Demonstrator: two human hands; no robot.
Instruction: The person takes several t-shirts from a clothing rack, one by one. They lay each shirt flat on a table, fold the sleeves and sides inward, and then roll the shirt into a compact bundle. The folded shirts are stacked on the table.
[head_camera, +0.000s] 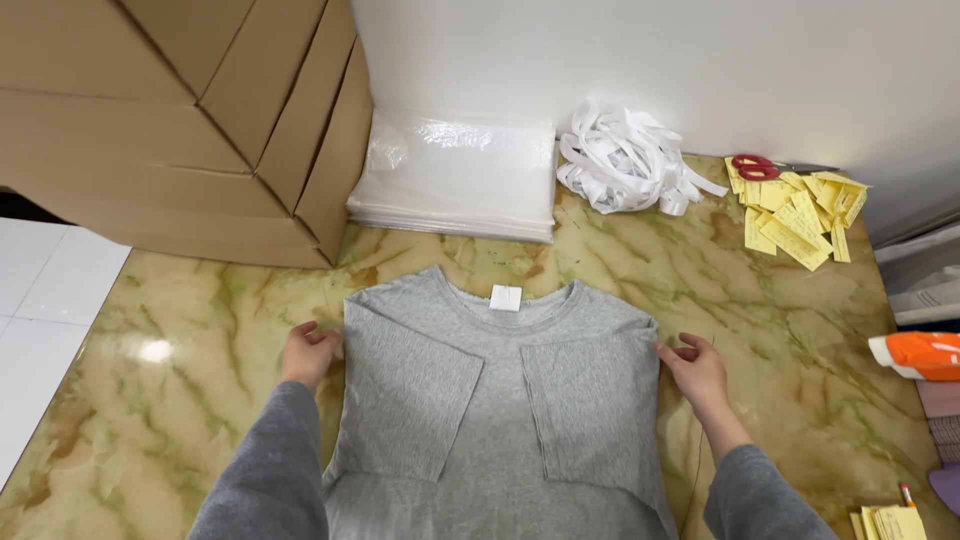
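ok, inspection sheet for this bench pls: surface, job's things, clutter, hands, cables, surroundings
Surface: marbled tabletop, glossy.
Job's things: grey T-shirt flat, sleeves folded inward, white neck label.
Clutter: clear bags, white ribbon, yellow tags, red scissors, orange-white tool at the right edge.
Hands: left hand on the shirt's left edge, right hand on its right edge.
Cables: nothing seen.
Surroundings: cardboard boxes, white wall.
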